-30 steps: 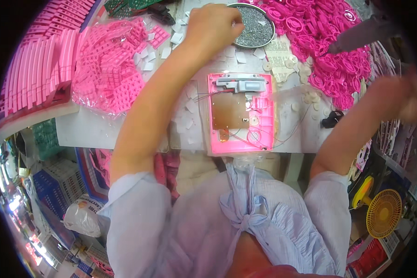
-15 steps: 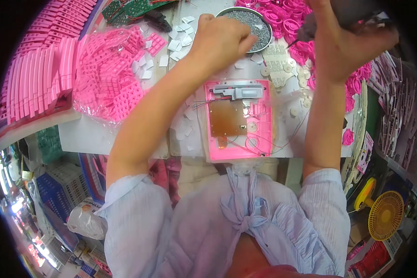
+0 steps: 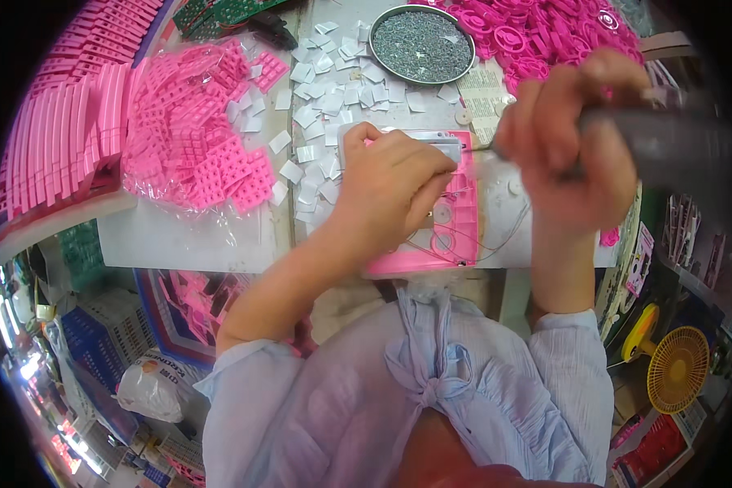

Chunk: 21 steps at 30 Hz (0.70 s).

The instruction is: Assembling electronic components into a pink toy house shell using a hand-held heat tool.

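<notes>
An open pink plastic casing (image 3: 464, 218) lies before me, with thin wires and a grey plastic part (image 3: 447, 147) at its far end. My left hand (image 3: 392, 185) is closed over it, fingers pinched at the grey part; whatever they hold is hidden. The hand covers the brown board seen earlier. In my right hand (image 3: 573, 142), fingers are wrapped round a dark powered screwdriver (image 3: 667, 150), blurred by motion. It is tilted nearly sideways, its thin shaft pointing left toward the left fingertips.
Behind the casing stands a round dish (image 3: 372, 50) of tiny metal screws (image 3: 423, 45). White squares (image 3: 331, 102) lie scattered leftward, beside bagged pink keypads (image 3: 195, 122). Pink rings (image 3: 529, 32) are heaped at the back right. Stacked pink strips (image 3: 69, 122) and a yellow fan (image 3: 677, 370) flank me.
My left hand has come from the screw dish down onto the casing. My right hand has lowered the screwdriver from the upper right toward the casing's far right corner.
</notes>
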Each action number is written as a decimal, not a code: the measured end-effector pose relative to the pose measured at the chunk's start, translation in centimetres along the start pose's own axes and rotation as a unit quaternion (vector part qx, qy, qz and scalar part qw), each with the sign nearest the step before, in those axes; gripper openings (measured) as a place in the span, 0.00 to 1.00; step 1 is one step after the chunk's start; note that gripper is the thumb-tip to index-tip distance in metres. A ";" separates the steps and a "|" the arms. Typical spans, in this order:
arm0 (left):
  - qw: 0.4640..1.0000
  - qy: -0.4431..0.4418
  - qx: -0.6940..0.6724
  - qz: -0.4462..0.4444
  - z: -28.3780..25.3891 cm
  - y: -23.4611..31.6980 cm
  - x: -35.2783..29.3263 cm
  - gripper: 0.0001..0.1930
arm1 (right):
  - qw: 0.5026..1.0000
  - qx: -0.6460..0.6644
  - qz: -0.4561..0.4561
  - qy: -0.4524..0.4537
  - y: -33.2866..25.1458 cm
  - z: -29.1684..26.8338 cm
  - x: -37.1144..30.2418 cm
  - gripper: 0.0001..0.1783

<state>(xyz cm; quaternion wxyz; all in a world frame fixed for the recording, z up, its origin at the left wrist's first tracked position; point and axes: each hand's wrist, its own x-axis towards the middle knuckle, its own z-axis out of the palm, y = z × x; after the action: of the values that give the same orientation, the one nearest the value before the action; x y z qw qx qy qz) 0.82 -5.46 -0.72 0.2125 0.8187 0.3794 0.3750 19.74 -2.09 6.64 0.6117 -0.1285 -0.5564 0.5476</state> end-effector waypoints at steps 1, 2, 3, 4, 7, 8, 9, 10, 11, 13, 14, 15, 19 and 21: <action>1.000 0.003 -0.007 -0.004 0.1 0.1 -0.1 0.08 | 0.997 -0.031 -0.024 -0.062 -0.1 0.7 -0.1 0.22; 1.000 0.004 -0.010 -0.010 -0.1 0.1 -0.2 0.09 | 0.999 -0.027 -0.005 -0.044 -0.2 1.1 -0.3 0.23; 1.000 0.005 -0.014 -0.010 -0.2 0.2 -0.2 0.07 | 0.999 -0.023 0.014 -0.027 -0.3 1.3 -0.6 0.24; 1.000 0.006 -0.017 -0.011 -0.2 0.4 -0.1 0.06 | 0.999 -0.021 0.024 -0.018 -0.2 1.5 -0.9 0.24; 1.000 0.024 -0.020 -0.005 -0.2 0.2 -0.2 0.08 | 0.999 -0.017 0.032 -0.007 0.2 1.8 -1.5 0.25; 0.999 0.032 -0.022 0.000 0.0 0.2 -0.2 0.09 | 0.999 -0.018 0.030 -0.008 0.3 1.7 -1.6 0.25; 0.999 0.047 -0.012 0.006 0.1 0.1 -0.3 0.09 | 0.999 -0.018 0.028 -0.010 0.4 1.6 -1.6 0.25; 0.998 0.062 -0.002 0.012 0.2 0.0 -0.3 0.09 | 1.000 -0.008 0.024 -0.013 0.4 1.6 -1.6 0.25; 0.997 0.078 0.003 0.019 0.4 -0.1 -0.3 0.09 | 1.000 -0.007 0.021 -0.020 0.3 1.5 -1.6 0.25; 0.996 0.088 0.006 0.027 0.4 -0.1 0.0 0.09 | 0.999 -0.010 0.011 -0.040 0.0 1.3 -1.4 0.25; 0.995 0.092 0.009 0.030 0.4 -0.1 0.2 0.09 | 0.999 -0.012 0.008 -0.046 -0.1 1.3 -1.3 0.25; 0.995 0.092 0.010 0.035 0.5 -0.2 0.2 0.10 | 0.999 -0.014 0.006 -0.051 -0.2 1.3 -1.3 0.25; 0.994 0.080 0.058 0.042 0.5 -0.2 0.2 0.11 | 0.999 -0.019 0.004 -0.042 0.1 1.2 -1.4 0.25; 0.991 0.072 0.108 0.013 0.3 0.5 0.5 0.12 | 0.999 -0.032 0.003 -0.027 0.6 0.6 -1.5 0.24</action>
<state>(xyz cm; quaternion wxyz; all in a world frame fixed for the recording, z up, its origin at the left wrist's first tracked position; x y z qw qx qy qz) 1.47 -5.39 -0.41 0.0897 0.8128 0.4211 0.3924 19.27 -3.37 5.61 0.5903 -0.1348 -0.5895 0.5346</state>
